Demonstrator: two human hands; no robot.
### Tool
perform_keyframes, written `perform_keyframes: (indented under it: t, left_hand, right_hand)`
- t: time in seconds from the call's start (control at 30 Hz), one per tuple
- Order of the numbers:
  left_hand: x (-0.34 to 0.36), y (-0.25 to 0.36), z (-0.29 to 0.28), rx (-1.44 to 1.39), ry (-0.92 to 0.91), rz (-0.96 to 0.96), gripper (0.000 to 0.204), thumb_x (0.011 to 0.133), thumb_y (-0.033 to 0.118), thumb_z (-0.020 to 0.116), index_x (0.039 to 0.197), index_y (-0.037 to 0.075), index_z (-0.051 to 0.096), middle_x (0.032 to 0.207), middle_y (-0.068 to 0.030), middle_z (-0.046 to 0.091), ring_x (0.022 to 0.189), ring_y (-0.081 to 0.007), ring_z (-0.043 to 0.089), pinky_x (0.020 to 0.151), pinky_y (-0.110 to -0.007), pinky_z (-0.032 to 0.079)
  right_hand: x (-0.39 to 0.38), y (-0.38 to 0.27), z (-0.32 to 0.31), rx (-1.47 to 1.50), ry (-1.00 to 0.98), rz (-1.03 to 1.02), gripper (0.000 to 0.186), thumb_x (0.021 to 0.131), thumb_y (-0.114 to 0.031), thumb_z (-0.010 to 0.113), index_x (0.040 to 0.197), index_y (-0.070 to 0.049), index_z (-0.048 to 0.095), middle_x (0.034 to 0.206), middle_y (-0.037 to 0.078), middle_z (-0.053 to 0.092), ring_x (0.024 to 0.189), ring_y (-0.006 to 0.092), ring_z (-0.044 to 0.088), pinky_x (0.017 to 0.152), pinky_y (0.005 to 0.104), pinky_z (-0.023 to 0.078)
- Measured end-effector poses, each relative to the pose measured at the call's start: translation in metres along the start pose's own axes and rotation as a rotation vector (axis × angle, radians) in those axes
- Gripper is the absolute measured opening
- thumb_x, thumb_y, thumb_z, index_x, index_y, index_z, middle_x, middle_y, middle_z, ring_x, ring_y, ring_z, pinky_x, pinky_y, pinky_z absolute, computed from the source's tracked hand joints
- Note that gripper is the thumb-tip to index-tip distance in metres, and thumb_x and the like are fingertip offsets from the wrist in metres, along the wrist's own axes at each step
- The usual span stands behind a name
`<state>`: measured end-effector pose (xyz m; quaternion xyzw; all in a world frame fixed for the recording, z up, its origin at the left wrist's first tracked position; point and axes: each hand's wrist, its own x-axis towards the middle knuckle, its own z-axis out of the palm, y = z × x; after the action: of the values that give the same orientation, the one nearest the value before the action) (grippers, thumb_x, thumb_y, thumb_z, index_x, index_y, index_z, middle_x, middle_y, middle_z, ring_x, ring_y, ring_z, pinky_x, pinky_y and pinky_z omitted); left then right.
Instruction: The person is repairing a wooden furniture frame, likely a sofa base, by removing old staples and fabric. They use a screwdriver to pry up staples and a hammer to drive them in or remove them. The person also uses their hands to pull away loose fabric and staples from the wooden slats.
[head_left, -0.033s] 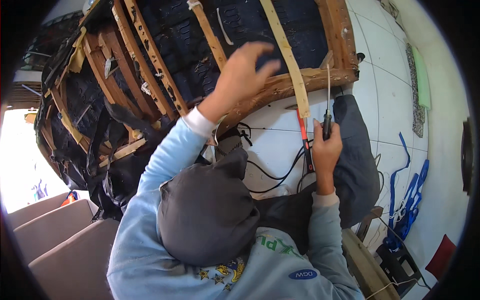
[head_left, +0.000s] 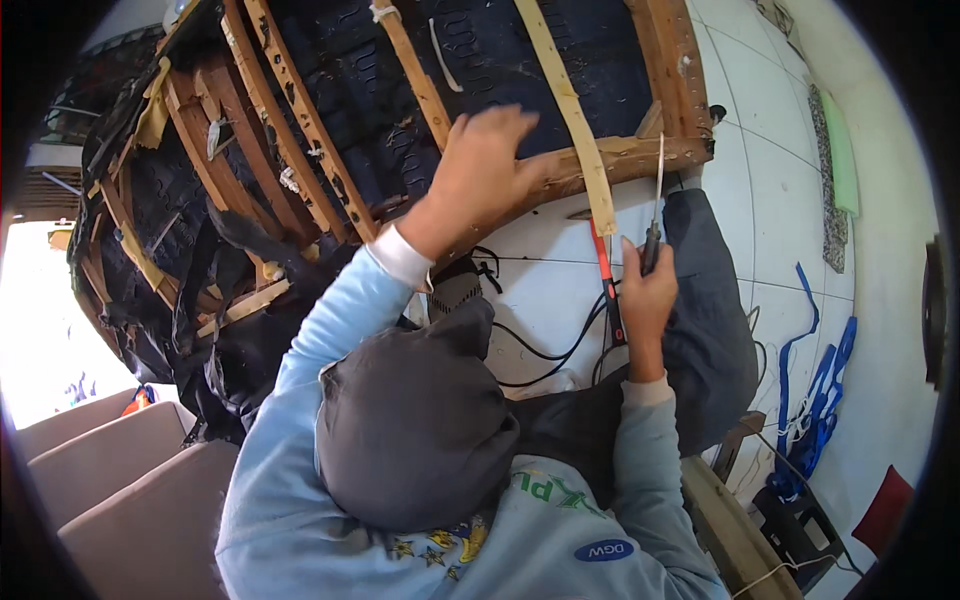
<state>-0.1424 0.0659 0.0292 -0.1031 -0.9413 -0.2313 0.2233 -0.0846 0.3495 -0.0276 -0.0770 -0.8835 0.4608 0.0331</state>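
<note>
My left hand (head_left: 478,175) is raised over the wooden front rail (head_left: 548,180) of an upturned, stripped furniture frame, fingers apart and motion-blurred; contact with the wood is unclear. My right hand (head_left: 646,292) grips the black handle of a screwdriver (head_left: 652,240), its long metal shaft pointing up toward the frame's corner. Just left of it, a pale slat (head_left: 565,95) runs across the dark webbed underside (head_left: 500,50) and overhangs the rail. A red-and-black hammer (head_left: 606,285) lies on the tiles below the slat.
Torn black fabric (head_left: 160,340) hangs at the frame's left. Black cables (head_left: 550,355) and a grey tool (head_left: 455,285) are on the floor. Beige upholstered pieces (head_left: 130,500) stand lower left; blue straps (head_left: 825,410) and a green roll (head_left: 840,150) lie along the right wall.
My left hand has moved slightly downward over the rail. My right hand with the screwdriver has shifted slightly to the left.
</note>
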Motion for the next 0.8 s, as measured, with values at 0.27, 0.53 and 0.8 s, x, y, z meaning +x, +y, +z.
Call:
perform_keyframes:
  t: [0.27, 0.53, 0.8]
  left_hand:
    - [-0.048, 0.021, 0.016, 0.174, -0.167, -0.021, 0.018, 0.094, 0.026, 0.079, 0.101, 0.009, 0.081, 0.097, -0.007, 0.079, 0.107, -0.029, 0.074, 0.111, -0.055, 0.046]
    - [-0.059, 0.045, 0.013, 0.027, -0.217, -0.254, 0.023, 0.1, 0.029, 0.074, 0.104, 0.007, 0.068, 0.088, -0.0185, 0.076, 0.08, -0.0411, 0.074, 0.068, -0.052, 0.058]
    - [-0.058, 0.028, 0.016, -0.005, -0.246, -0.406, 0.027, 0.105, 0.033, 0.067, 0.111, 0.007, 0.064, 0.082, -0.0235, 0.075, 0.074, -0.0474, 0.073, 0.067, -0.057, 0.058]
  right_hand:
    - [0.022, -0.016, 0.024, 0.601, -0.28, 0.142, 0.023, 0.098, -0.015, 0.079, 0.098, 0.002, 0.063, 0.079, 0.01, 0.07, 0.069, 0.0188, 0.072, 0.063, 0.0327, 0.058]
    - [0.062, -0.029, 0.004, -0.014, -0.1, -0.109, 0.029, 0.099, -0.018, 0.074, 0.114, 0.005, 0.066, 0.099, 0.021, 0.07, 0.092, 0.0366, 0.069, 0.082, 0.0451, 0.053]
    - [0.026, -0.064, -0.08, -0.222, -0.401, -0.447, 0.039, 0.095, -0.015, 0.077, 0.132, -0.006, 0.071, 0.102, 0.021, 0.072, 0.094, 0.036, 0.072, 0.083, 0.0418, 0.055]
